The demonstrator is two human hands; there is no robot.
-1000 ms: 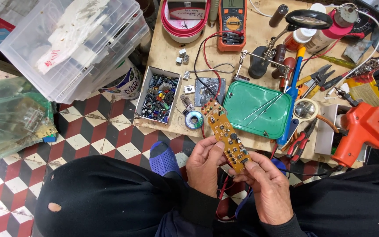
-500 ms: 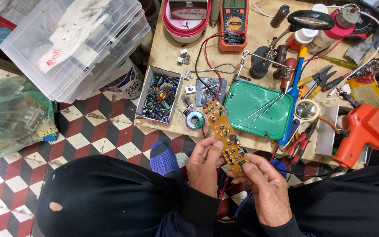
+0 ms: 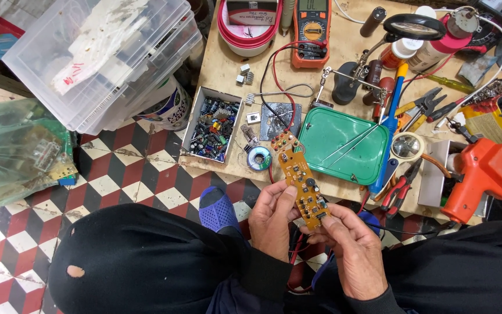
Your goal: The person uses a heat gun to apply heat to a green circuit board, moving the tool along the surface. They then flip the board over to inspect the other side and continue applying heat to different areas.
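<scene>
A long, narrow orange circuit board [image 3: 301,178], studded with small dark components, is held over the near edge of the tabletop [image 3: 228,70], gripped along its edge by the left hand [image 3: 272,220] and pinched at its lower end by the right hand [image 3: 352,256]. Inspection appears to be the step in hand; a steady grip and close scrutiny seem called for. Beyond lie a glossy green tray [image 3: 344,145], a solder spool [image 3: 259,158] and a box of mixed parts [image 3: 211,123].

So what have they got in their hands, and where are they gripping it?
A long orange circuit board, held at its near end: the left hand pinches its left edge, and the right hand grips its lower tip.
</scene>
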